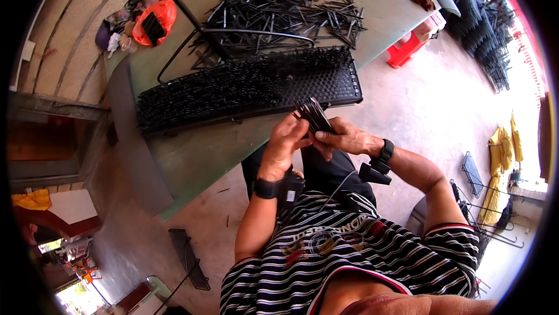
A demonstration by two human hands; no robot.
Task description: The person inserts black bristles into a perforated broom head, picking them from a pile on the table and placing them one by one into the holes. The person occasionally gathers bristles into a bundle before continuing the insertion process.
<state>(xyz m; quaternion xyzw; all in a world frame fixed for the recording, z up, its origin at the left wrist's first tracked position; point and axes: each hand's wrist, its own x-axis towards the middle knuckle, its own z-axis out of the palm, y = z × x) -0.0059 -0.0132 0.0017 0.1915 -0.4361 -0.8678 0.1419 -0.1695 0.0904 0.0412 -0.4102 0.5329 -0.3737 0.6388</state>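
A bundle of thin black strips (315,115) is gripped in my right hand (345,136), thumb across it, the ends fanned upward. My left hand (283,145) has its fingers curled against the near-left side of the same bundle; its fingertips are partly hidden. Just beyond both hands lies a long black rack (329,82) with a perforated top. Upright black strips crowd its left and middle part, while bare holes show at its right end. Behind the rack, a large loose heap of black strips (279,9) is spread over the green table (233,160).
A black metal bar frame (201,29) rises behind the rack. An orange bag (157,20) with a dark phone-like object lies at the table's far left. A red stool (406,50) stands right of the table. Stacked black racks (480,29) fill the far right floor.
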